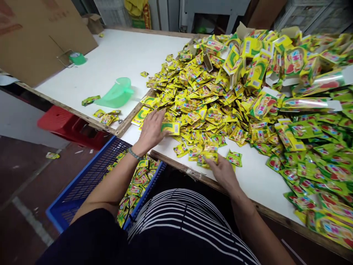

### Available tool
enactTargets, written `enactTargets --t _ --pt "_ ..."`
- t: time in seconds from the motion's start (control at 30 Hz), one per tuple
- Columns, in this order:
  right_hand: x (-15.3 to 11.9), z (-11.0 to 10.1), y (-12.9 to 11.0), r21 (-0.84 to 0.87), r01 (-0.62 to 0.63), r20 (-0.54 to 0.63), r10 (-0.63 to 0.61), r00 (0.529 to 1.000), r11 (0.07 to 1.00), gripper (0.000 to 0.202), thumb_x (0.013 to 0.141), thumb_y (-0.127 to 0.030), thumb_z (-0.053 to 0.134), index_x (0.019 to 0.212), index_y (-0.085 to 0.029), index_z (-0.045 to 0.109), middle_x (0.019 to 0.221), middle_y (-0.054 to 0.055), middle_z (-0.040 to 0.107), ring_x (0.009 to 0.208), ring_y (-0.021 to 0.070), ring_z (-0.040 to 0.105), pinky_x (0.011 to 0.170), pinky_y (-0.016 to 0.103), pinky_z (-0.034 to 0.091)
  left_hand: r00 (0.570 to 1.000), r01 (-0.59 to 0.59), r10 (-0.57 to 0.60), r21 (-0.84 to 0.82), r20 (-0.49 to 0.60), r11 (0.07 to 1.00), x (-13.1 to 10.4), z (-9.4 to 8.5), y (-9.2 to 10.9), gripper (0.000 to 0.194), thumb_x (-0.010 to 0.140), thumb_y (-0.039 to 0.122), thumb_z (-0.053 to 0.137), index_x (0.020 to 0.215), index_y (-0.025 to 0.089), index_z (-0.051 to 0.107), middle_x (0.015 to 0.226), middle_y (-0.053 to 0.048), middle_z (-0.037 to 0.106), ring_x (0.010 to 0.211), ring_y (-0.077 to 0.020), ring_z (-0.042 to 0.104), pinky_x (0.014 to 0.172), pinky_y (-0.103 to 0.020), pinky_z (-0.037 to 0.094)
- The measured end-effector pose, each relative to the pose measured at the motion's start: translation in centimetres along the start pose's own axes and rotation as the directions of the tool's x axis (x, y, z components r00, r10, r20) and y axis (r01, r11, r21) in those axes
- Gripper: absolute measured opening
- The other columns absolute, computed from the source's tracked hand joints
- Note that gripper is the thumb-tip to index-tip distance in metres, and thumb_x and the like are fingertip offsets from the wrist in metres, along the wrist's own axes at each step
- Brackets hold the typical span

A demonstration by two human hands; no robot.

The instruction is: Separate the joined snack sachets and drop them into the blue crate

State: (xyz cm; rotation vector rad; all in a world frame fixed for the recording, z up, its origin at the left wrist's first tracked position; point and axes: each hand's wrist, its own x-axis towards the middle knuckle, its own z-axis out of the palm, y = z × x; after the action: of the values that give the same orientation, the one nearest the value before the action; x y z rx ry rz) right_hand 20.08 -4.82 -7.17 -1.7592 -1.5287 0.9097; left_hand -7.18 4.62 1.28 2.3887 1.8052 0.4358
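My left hand (151, 130) rests at the near left edge of the pile, its fingers over a yellow box (173, 128) with a barcode. Another yellow box (140, 115) lies just left of its fingertips. Over the near part of the table, my right hand (222, 169) has its fingers closed on yellow packets (207, 157). Just beyond it lies a green packet (234, 158). A large heap of small yellow packets (190, 99) spreads beyond both hands, with open boxes (256, 70) on top of it.
Below my left arm is a blue basket (74, 187) with packets inside. Green packets (317, 158) cover the table's right side. Beyond a wooden strip (129, 119), a green scoop (117, 94) lies on the white table (110, 55). A cardboard box (41, 40) and red stool (63, 123) are left.
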Motion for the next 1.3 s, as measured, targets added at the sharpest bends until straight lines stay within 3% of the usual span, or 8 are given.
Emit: enactTargets --t 0.2,0.4,0.5,0.7,0.83,1.03,1.2,1.3 --pt "2.0 -4.0 1.9 -0.162 -0.174 -0.413 0.093 0.906 0.971 0.045 0.078 -0.057 0.054 0.098 -0.018 0.065 0.068 0.008 0.067 0.066 0.0264 0.06 0.064 0.036 0.043 0.973 -0.167 0.143 0.131 0.18 0.977 0.8 1.3 -1.6 0.079 0.077 0.037 0.069 0.145 0.013 0.035 0.144 -0.02 0.044 0.135 -0.033 0.037 0.111 -0.046 0.027" --pt "-0.7 -1.5 -1.7 0.249 0.003 -0.001 -0.003 1.0 0.968 0.039 0.079 -0.057 0.059 0.093 -0.021 0.064 0.085 0.006 0.072 0.075 0.0226 0.065 0.069 0.035 0.049 0.967 -0.179 0.132 0.207 0.22 0.962 -0.6 2.3 -0.6 0.047 0.077 0.028 0.067 0.123 0.018 0.059 0.116 -0.017 0.06 0.113 -0.0331 0.048 0.1 -0.048 0.033" --pt "-0.1 1.0 -2.7 0.235 0.006 0.217 -0.059 0.974 0.972 0.033 0.077 -0.053 0.062 0.081 -0.021 0.065 0.077 0.002 0.07 0.072 0.0211 0.063 0.07 0.035 0.05 0.967 -0.184 0.155 0.137 0.201 0.973 -0.9 2.1 0.0 0.032 0.081 0.012 0.052 0.107 0.021 0.069 0.102 -0.013 0.063 0.103 -0.0288 0.051 0.095 -0.046 0.038" --pt "2.8 -2.1 0.6 0.268 -0.116 -0.233 0.181 0.956 0.956 0.038 0.068 -0.054 0.07 0.084 -0.02 0.063 0.079 0.007 0.069 0.08 0.0257 0.063 0.077 0.043 0.052 0.898 -0.435 0.439 -0.138 -0.005 0.89 -1.3 2.9 4.0 0.045 0.08 0.004 0.053 0.108 0.035 0.071 0.143 -0.005 0.044 0.131 -0.0284 0.035 0.107 -0.052 0.031" --pt "1.3 -4.3 0.2 0.712 -0.103 0.0 0.147 0.989 0.694 0.043 0.07 -0.05 0.073 0.103 -0.024 0.06 0.1 0.005 0.071 0.091 0.0239 0.067 0.079 0.044 0.056 0.824 -0.541 0.566 -0.291 0.001 0.789 -0.5 5.5 7.8 0.045 0.086 0.008 0.048 0.116 0.036 0.066 0.151 -0.005 0.034 0.139 -0.0262 0.03 0.11 -0.052 0.032" --pt "-0.4 -1.9 -0.1 0.785 -0.118 -0.019 0.214 0.977 0.608 0.043 0.071 -0.049 0.074 0.101 -0.022 0.061 0.097 0.004 0.073 0.089 0.0211 0.069 0.078 0.04 0.059 0.995 -0.04 0.093 -0.67 0.043 0.741 -0.2 8.7 11.3 0.053 0.086 0.013 0.05 0.138 0.021 0.046 0.124 -0.013 0.061 0.111 -0.0225 0.06 0.097 -0.042 0.049" --pt "-0.2 -1.3 1.4 0.71 -0.061 -0.124 0.21 0.97 0.701 0.047 0.07 -0.051 0.074 0.103 -0.019 0.062 0.097 0.005 0.073 0.091 0.0211 0.068 0.082 0.041 0.057 0.937 0.317 0.046 -0.899 0.346 0.303 -1.0 9.9 11.4 0.047 0.08 0.043 0.067 0.115 0.013 0.059 0.085 -0.007 0.072 0.08 -0.0194 0.068 0.078 -0.033 0.055" --pt "0.3 -2.9 1.3 0.691 -0.025 -0.139 0.166 0.976 0.723 0.043 0.073 -0.048 0.073 0.103 -0.019 0.063 0.096 0.004 0.073 0.088 0.0198 0.067 0.083 0.039 0.056 0.927 0.326 0.11 -0.916 0.358 0.235 -1.3 10.0 11.3 0.052 0.068 0.043 0.078 0.107 0.012 0.063 0.082 -0.006 0.071 0.079 -0.0192 0.067 0.075 -0.031 0.054"
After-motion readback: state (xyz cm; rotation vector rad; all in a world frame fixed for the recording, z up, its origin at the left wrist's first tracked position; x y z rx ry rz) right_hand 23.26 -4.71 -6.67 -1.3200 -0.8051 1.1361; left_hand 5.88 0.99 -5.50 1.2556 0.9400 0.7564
